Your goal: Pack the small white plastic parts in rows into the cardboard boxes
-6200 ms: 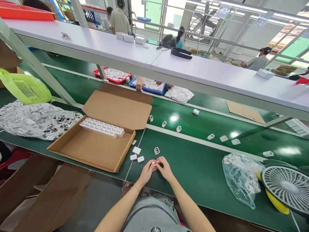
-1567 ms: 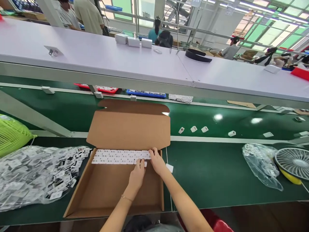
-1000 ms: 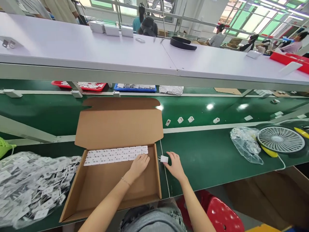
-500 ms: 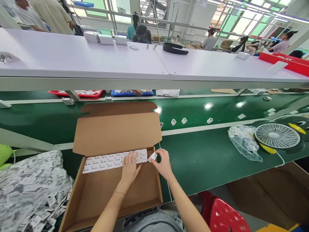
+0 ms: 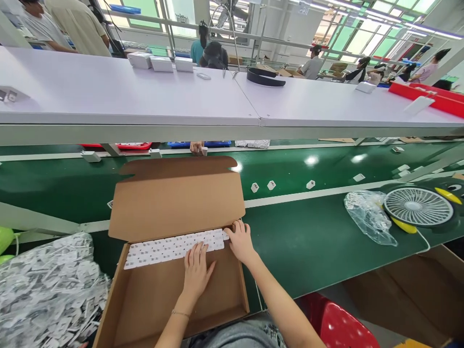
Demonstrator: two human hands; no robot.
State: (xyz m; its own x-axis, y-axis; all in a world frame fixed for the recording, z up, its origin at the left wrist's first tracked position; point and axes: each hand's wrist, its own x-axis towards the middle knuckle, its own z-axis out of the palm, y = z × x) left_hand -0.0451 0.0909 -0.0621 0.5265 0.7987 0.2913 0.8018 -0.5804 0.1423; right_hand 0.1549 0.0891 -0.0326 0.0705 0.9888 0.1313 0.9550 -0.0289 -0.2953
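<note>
An open cardboard box (image 5: 166,295) lies before me with its lid folded back. Along its far wall runs a block of small white pieces (image 5: 155,252) with dark markings, packed in close rows. My left hand (image 5: 196,270) rests on the near edge of these rows, fingers stretched out and holding nothing. At the right end of the rows, my right hand (image 5: 239,240) grips a small white piece (image 5: 225,235) against the box's far right corner. Its fingers partly hide that piece.
A large heap of white pieces in clear plastic (image 5: 47,285) lies at left. Loose white pieces (image 5: 271,185) sit on the green conveyor (image 5: 333,164). A round fan (image 5: 416,206) and a plastic bag (image 5: 369,215) are at right. Another person's hand (image 5: 196,147) shows beneath the white shelf (image 5: 145,96).
My right hand has brought the small white piece left and into the box, to the end of the rows. Another person's hand has come forward with a white piece. Conveyor pieces have shifted left.
</note>
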